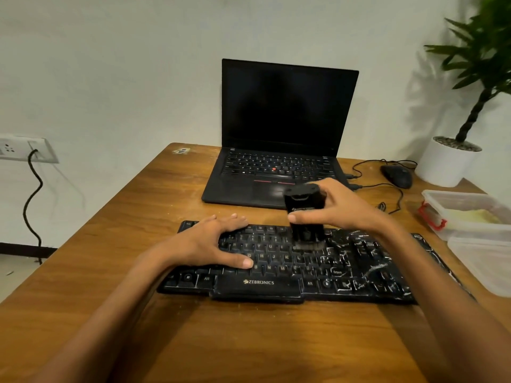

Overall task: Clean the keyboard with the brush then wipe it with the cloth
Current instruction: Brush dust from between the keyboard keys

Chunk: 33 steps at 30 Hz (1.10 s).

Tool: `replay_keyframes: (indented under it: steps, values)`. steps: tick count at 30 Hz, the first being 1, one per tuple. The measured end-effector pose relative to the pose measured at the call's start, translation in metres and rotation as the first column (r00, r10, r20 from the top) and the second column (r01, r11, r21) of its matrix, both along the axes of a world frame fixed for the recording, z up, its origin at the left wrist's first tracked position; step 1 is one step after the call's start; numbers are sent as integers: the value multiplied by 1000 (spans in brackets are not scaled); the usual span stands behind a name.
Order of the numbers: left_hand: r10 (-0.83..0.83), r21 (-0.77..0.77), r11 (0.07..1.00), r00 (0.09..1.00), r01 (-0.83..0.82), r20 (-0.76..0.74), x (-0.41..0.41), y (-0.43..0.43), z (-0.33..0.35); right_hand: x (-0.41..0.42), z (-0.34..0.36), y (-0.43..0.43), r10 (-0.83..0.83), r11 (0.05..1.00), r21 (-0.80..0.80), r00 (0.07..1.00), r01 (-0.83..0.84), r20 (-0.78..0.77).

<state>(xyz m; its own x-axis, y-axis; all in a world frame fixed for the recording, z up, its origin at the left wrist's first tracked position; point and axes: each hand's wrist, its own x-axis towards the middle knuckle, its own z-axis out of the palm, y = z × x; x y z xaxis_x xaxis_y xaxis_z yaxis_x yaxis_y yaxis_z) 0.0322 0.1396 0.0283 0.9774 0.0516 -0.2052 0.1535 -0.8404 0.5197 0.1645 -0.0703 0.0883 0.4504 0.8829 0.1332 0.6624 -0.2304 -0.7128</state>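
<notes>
A black Zebronics keyboard (276, 286) lies across the middle of the wooden table (138, 205). Pale dust streaks cover its right half; the left half looks darker. My left hand (213, 244) rests flat on the keyboard's left keys, fingers spread, thumb near the B key. My right hand (340, 208) grips a black upright brush (304, 214) by its block handle, bristles down on the upper middle keys. No cloth is visible.
An open black laptop (279, 134) stands behind the keyboard. A wired mouse (398, 175) and a white plant pot (445, 164) sit at the back right. Clear plastic containers (470, 217) crowd the right edge. A wall socket (25, 149) with a hanging cable is at left.
</notes>
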Motion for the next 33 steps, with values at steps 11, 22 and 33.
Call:
replay_keyframes:
  steps: [11,22,33]
  values:
    - [2,-16,1000,1000,-2,-10,-1,-3,2,1,-6,-10,-35,999,-8,999,35,-25]
    - [6,-20,1000,1000,-6,-9,-2,-1,3,3,-18,-12,-77,993,77,990,86,-114]
    - [-142,-53,987,983,149,113,13,-22,10,9,-20,6,46,994,104,994,-36,-95]
